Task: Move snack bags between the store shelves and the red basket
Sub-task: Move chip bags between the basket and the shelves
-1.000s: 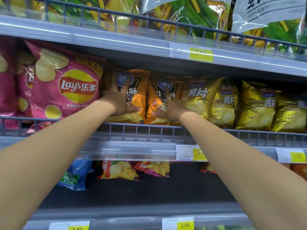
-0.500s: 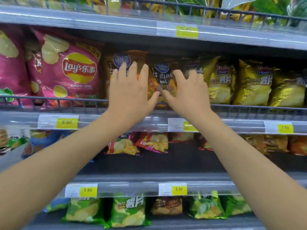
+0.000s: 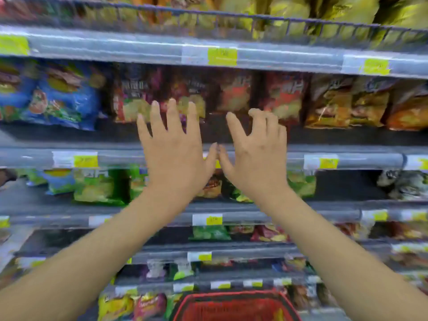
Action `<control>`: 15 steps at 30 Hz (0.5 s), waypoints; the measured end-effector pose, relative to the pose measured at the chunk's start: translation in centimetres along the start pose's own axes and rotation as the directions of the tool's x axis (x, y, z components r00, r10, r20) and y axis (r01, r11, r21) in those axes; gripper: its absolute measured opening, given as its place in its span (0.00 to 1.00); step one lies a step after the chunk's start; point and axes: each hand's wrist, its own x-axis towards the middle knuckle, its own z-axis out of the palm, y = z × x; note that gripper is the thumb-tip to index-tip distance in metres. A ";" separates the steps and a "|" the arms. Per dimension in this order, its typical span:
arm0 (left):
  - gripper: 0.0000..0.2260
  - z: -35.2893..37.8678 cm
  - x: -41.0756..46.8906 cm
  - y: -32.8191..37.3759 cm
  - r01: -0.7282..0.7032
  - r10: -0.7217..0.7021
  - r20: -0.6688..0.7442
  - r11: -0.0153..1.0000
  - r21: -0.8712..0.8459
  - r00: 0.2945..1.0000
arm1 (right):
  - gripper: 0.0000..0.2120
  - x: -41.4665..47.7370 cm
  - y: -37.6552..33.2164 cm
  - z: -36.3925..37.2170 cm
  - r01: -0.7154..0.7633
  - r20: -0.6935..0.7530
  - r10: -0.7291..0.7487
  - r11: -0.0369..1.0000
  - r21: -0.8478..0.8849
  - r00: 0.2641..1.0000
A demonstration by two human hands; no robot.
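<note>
Two bare forearms reach up and forward from the bottom corners of the view. Low between them, at the bottom edge, sits the red basket (image 3: 231,294). Only its rim and upper mesh wall show, and what lies inside cannot be made out. Just left of it, on the lowest tier, stand a yellow bag (image 3: 115,306) and a magenta bag (image 3: 151,304).

Farther out, both hands are raised side by side in front of the store shelves (image 3: 361,161), backs toward the camera, with the thumb tips nearly meeting. The left hand (image 3: 176,154) is flat, its fingers straight and spread, and holds nothing. The right hand (image 3: 257,156) has its forefinger stretched out and its other fingers loosely bent at the tips, and it too is empty. Neither hand clearly touches a bag.

Behind the fingertips a row of red snack bags (image 3: 234,93) stands upright on the shelf, with blue bags (image 3: 60,96) to the left and orange bags (image 3: 347,103) to the right. One tier below, green bags (image 3: 99,186) show left of the left wrist. Yellow price labels (image 3: 222,56) sit on the grey shelf edges. On the top tier, yellow-green bags (image 3: 347,15) stand behind a wire rail (image 3: 266,20). The picture is blurred, and the print on the bags is unreadable.
</note>
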 end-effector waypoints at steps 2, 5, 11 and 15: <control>0.36 2.2 -2.3 1.7 -0.006 0.009 0.091 0.999 -0.039 0.996 | 0.24 -3.6 0.9 1.5 -0.040 0.081 0.039 0.999 0.011 0.996; 0.35 6.1 -6.4 2.8 0.000 0.014 0.190 0.997 -0.071 0.982 | 0.24 -9.3 1.8 3.6 -0.126 0.218 0.120 0.992 0.011 0.968; 0.34 13.5 -17.8 2.3 -0.020 0.017 0.403 1.000 0.004 0.915 | 0.25 -24.0 2.6 7.1 -0.251 0.483 0.247 0.966 -0.059 0.840; 0.32 17.2 -26.9 2.5 -0.030 0.030 0.471 1.000 -0.007 0.882 | 0.25 -35.4 1.8 8.0 -0.322 0.612 0.327 0.939 -0.123 0.720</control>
